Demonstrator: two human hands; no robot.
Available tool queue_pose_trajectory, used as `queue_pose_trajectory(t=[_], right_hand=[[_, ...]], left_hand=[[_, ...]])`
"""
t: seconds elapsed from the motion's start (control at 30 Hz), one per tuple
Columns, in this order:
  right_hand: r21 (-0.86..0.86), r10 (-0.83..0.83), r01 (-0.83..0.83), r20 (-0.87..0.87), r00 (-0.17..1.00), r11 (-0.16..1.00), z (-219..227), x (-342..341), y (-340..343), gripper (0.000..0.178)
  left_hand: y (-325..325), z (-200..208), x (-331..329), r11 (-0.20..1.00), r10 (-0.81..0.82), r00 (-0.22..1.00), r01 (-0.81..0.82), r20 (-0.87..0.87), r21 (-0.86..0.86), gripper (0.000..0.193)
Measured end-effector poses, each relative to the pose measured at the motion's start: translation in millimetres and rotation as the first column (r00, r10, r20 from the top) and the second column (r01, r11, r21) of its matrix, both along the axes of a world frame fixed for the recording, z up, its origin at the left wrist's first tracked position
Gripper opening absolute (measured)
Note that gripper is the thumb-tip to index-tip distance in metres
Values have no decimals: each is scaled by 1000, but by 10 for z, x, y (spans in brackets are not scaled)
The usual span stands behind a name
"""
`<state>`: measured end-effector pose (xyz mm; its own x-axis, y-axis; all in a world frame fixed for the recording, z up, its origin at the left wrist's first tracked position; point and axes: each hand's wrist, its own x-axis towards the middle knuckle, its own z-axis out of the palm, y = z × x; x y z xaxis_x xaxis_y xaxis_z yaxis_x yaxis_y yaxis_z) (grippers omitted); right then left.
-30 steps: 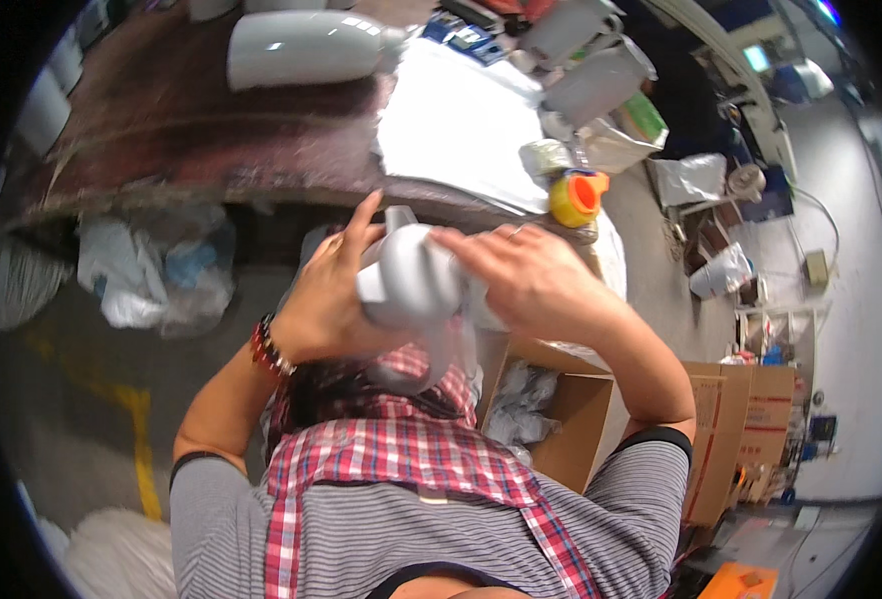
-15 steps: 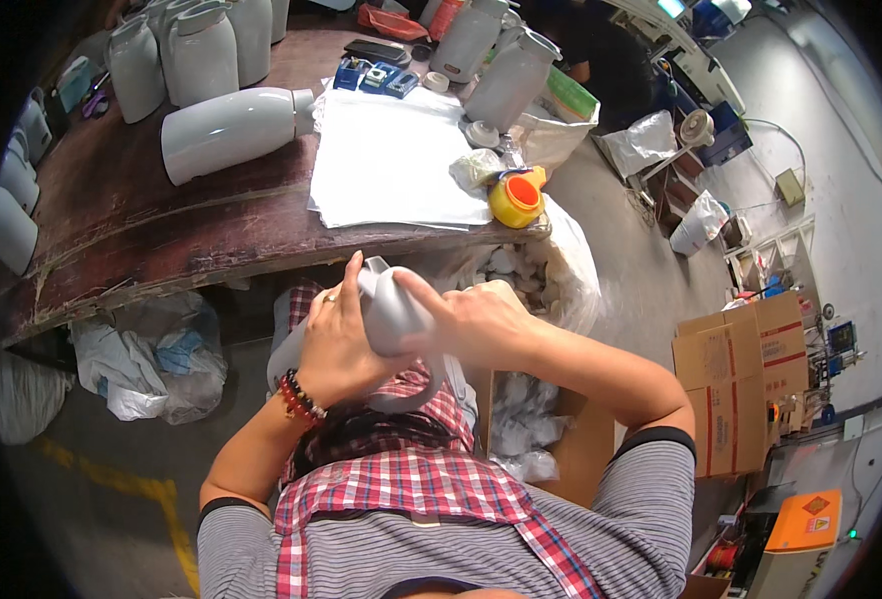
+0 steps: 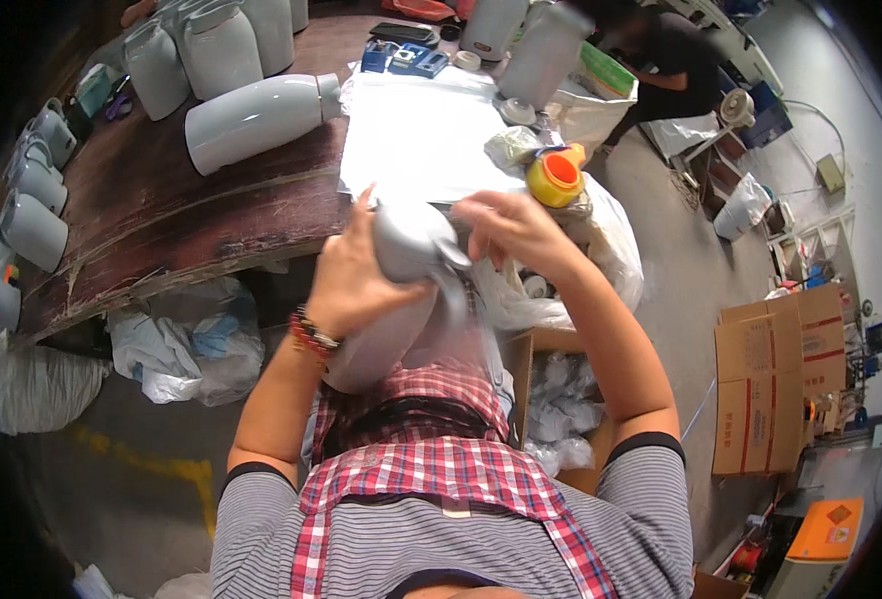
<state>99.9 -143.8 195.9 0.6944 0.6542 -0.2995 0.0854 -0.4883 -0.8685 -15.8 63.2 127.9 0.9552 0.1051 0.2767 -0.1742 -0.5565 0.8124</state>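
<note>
A grey jug (image 3: 383, 344) with a handle and a rounded top lies tilted over my lap, below the table's front edge. My left hand (image 3: 356, 285) grips it around the neck, thumb across the near side and fingers along the far left. The top and the handle are smeared by motion. Just right of the jug's top, my right hand (image 3: 521, 238) is raised with bent fingers and looks apart from it. Its fingertips are blurred, so whether they hold anything is unclear.
White sheets (image 3: 411, 130) cover part of the dark wooden table (image 3: 161, 215). A grey jug body (image 3: 256, 125) lies left of them. A yellow tape roll (image 3: 556, 178) sits at the right corner. An open carton (image 3: 523, 389) holds plastic bags. Another person (image 3: 665, 65) stands beyond.
My right hand has come off the jug's top and moved right. The jug's top has swung upward and shows a lever on its right. A person has come further into view.
</note>
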Motion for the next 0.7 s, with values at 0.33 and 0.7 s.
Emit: queue_pose_trajectory(t=[0.33,0.7], right_hand=[[-39,67,-65,849,524,997,-1596,1591,623,27],[501,-295,297,-85,952,813,-1795,1694,911,27]], left_hand=[[911,-344,346,793,-38,999,22,-14,-609,91],[659,-596,733,994,-107,986,111,-129,23,69]])
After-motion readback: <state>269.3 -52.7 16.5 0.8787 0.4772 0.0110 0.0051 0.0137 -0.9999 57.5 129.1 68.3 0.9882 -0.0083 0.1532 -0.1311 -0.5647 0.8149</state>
